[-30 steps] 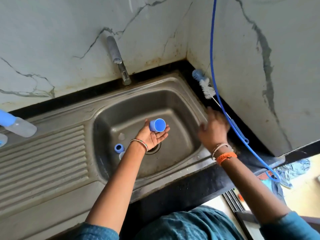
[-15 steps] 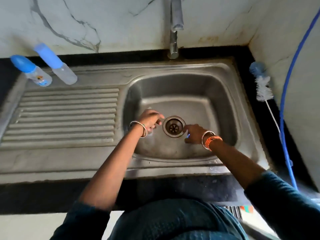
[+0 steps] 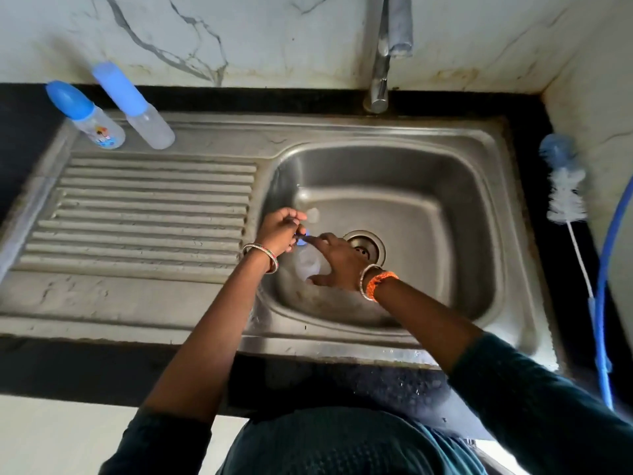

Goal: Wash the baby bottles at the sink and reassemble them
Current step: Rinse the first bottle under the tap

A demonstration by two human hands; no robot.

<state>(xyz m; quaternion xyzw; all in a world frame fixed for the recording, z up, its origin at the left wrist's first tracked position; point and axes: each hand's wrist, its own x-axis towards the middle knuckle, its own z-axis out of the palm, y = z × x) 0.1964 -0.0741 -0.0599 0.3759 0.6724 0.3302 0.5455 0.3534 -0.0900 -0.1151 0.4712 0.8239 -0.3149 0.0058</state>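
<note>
1. The left hand (image 3: 282, 231) had its fingers curled, pinching a small blue part (image 3: 303, 242) at the fingertips
2. The right hand (image 3: 337, 262) reached over a clear bottle body (image 3: 308, 265) low in the sink (image 3: 479, 166); I could not tell whether it gripped the bottle
3. A pale teat-like piece (image 3: 312, 214) lay on the basin floor just beyond the left hand
4. Two capped baby bottles stood at the drainboard's far corner: one printed (image 3: 85, 114), one plain (image 3: 133, 106)
5. One bottle brush (image 3: 563, 186) lay on the right counter
</note>
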